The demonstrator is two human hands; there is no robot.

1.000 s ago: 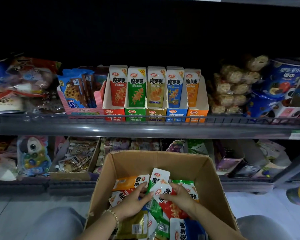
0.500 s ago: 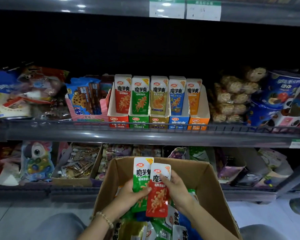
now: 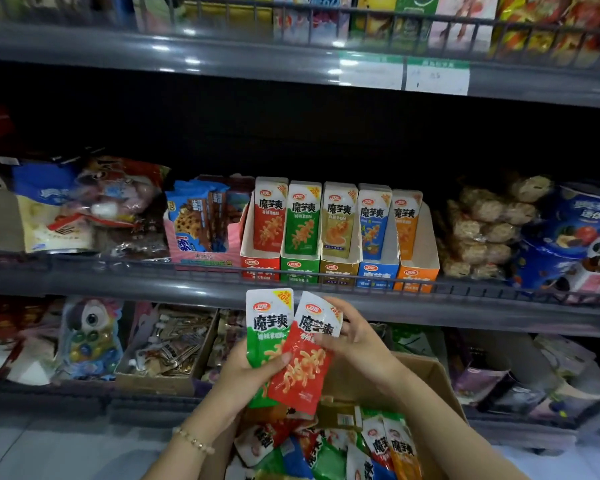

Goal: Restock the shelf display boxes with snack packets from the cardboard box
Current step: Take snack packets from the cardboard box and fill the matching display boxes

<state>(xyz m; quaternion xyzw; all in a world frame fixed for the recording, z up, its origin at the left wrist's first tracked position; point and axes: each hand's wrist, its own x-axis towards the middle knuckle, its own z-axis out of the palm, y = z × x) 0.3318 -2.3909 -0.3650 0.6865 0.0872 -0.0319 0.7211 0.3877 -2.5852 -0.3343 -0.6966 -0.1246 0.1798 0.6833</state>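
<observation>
My left hand [image 3: 246, 375] grips a green snack packet [image 3: 265, 327] from below, thumb across its front. My right hand [image 3: 357, 344] pinches a red snack packet [image 3: 305, 365] that overlaps the green one on its right. Both packets are held upright just below the middle shelf rail. Under my arms the cardboard box [image 3: 426, 372] holds several mixed packets [image 3: 378, 445]. On the middle shelf stand several display boxes side by side: red [image 3: 260, 266], green [image 3: 299, 268], yellow [image 3: 338, 270], blue [image 3: 376, 271] and orange [image 3: 414, 275], each with packets standing in it.
A pink cookie box [image 3: 205, 237] stands left of the display boxes and bagged snacks [image 3: 482, 230] lie to their right. A metal rail [image 3: 153, 263] runs along the shelf front. The lower shelf holds a brown tray of packets [image 3: 167, 348] and a toy bag [image 3: 90, 334].
Both hands have lifted the green and red packets out of the cardboard box and up towards the middle shelf. My view has tilted upward, showing the upper shelf.
</observation>
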